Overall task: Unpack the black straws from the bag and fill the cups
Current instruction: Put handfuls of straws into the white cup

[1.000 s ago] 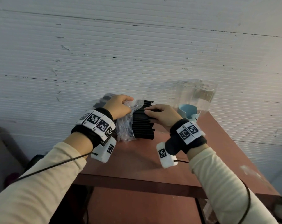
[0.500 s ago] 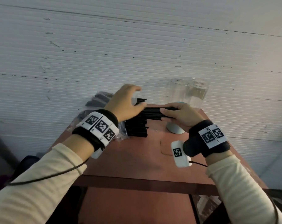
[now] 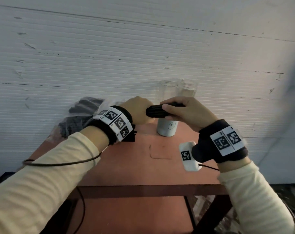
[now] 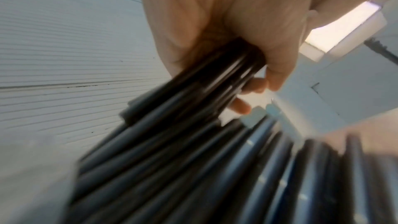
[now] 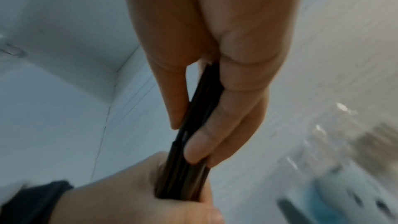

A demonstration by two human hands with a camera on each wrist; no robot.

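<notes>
**A:** Holding a bundle of black straws (image 3: 156,111) with both hands here, up in the air over the red table (image 3: 129,166). Left hand (image 3: 137,112) is wrapped around one end like a fist, right hand (image 3: 185,110) has the other end with the thumb on the near side and the fingers curled over the far side. Bundle lies roughly sideways between them.

**B:** Yeah, the right wrist view backs that up, thumb and fingers (image 5: 200,151) squeezing the straws (image 5: 193,142) flat-ish, and the left hand (image 5: 150,202) is clamped on just below. Where's the rest of the stuff?

**A:** Clear plastic bag (image 3: 79,115) is at the back left of the table against the white wall (image 3: 109,56), more black straws visible inside it. A loose stack peeks out under the left wrist too. The left wrist view shows that pile (image 4: 215,176), blurry though.

**B:** And the cups?

**A:** White cup (image 3: 167,130) with a little logo sits right under the bundle. Two clear cups (image 3: 177,90) stand behind it by the wall, touching or nearly so. Can't tell if anything's in the white one.
</notes>
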